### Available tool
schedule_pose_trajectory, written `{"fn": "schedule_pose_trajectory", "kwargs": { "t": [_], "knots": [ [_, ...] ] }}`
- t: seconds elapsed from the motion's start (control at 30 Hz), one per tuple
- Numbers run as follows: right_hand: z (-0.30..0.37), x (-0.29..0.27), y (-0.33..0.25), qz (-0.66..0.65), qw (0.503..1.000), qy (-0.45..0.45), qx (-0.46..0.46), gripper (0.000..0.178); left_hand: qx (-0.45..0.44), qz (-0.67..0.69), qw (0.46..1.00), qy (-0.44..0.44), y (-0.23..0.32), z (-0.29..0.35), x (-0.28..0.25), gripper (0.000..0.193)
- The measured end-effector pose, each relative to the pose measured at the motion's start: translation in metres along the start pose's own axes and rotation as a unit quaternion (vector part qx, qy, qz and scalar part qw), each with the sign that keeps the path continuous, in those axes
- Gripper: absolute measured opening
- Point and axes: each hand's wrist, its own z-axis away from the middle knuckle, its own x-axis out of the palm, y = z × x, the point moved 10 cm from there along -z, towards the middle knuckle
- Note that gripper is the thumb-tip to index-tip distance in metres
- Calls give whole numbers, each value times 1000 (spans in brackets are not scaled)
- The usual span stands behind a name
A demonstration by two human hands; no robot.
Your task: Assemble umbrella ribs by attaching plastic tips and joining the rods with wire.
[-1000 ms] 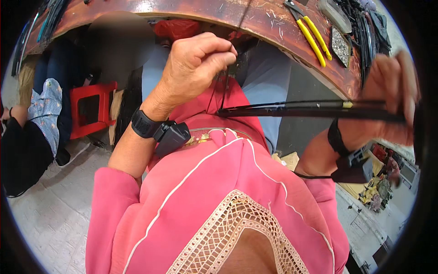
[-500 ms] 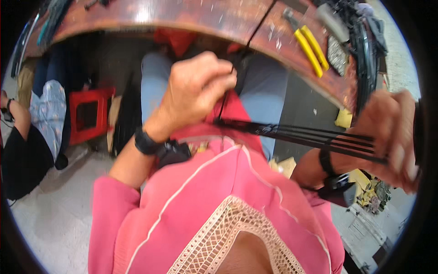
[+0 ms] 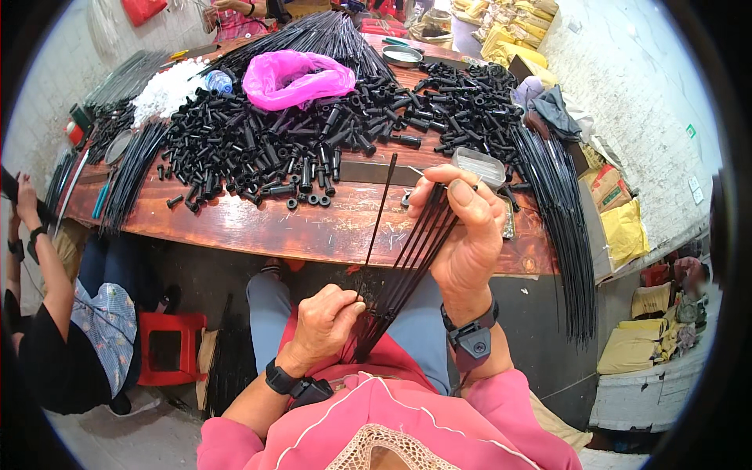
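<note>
Gripping a fanned bundle of thin black plastic rods, the right hand was closed around the upper part of the bundle just over the near edge of the table, while the left hand pinched the lower ends together above the lap, with one rod standing apart and reaching up over the table. Yellow woven sacks sat stacked past the right end of the table, more of them lower down by the white wall and others piled at the far end of the room. A small green square sign was fixed on the white tiled wall at right. A crumpled pink plastic bag lay among a wide heap of short black plastic tubes, beside a mound of small white parts and a clear flat plastic box. Long sheaves of black rods hung over the right edge, and others lay at the far end. The reddish-brown wooden table curved across the view; a red plastic stool stood on the grey floor beside another seated person at left.
</note>
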Motion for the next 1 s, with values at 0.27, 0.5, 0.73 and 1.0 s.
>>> {"fn": "schedule_pose_trajectory", "kwargs": {
  "t": [0.27, 0.5, 0.73, 1.0],
  "knots": [
    [-6, 2, 9, -23, 1000, 4, 17, 23, 2, -11, 1000, 0, 3, -5, -1, 15],
    [-5, -1, 4, -10, 1000, 2, 7, 22, 6, -3, 1000, -2, 9, -4, 0, 14],
    [-3, -5, 4, -2, 1000, 4, -18, 21, 6, -15, 1000, 2, 13, -1, 1, 14],
    [-6, -4, 6, 76, 997, 22, -13, 26, 1, -46, 998, -32, 11, -6, 5, 13]
  ]
}}
